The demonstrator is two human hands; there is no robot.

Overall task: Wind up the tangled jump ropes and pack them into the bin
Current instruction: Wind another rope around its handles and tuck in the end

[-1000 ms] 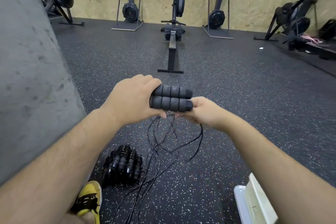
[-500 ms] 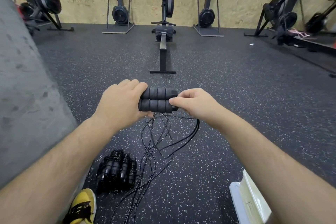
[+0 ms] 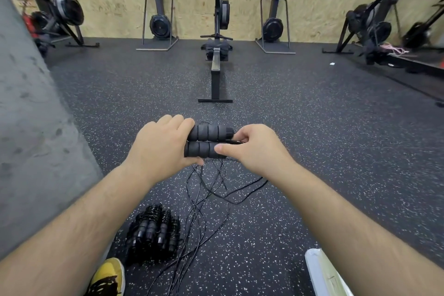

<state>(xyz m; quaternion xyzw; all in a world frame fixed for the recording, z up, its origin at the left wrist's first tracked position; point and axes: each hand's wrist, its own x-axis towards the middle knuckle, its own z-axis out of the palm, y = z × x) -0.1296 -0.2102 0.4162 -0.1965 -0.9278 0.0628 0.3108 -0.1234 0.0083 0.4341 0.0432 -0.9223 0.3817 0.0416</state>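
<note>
Head cam: left hand (image 3: pixel 163 149) had its fingers clamped round 2 black foam handles (image 3: pixel 209 132) up above the floor (image 3: pixel 312 139). Right hand (image 3: pixel 252 146) pinched the cord (image 3: pixel 199 209) at their right ends. The rest dangled tangled onto the floor, beside a wound rope bundle (image 3: pixel 153 233). The bin (image 3: pixel 319 271) sat near right.

On the near side of the rowing machine (image 3: pixel 217 38), in line with its rail, the left hand (image 3: pixel 161 149) grips two black foam handles (image 3: pixel 206 133) held side by side. The right hand (image 3: pixel 252 146) meets their other end, thumb on the nearer handle, fingers curled on the thin black cord (image 3: pixel 199 202). The cord hangs in loose loops to the speckled floor (image 3: pixel 312 151). Nearer again, left of the machine's line, lie a bundle of wound ropes (image 3: pixel 153 233) and a yellow shoe (image 3: pixel 108 276) — to its right, a white bin (image 3: pixel 319 271).
</note>
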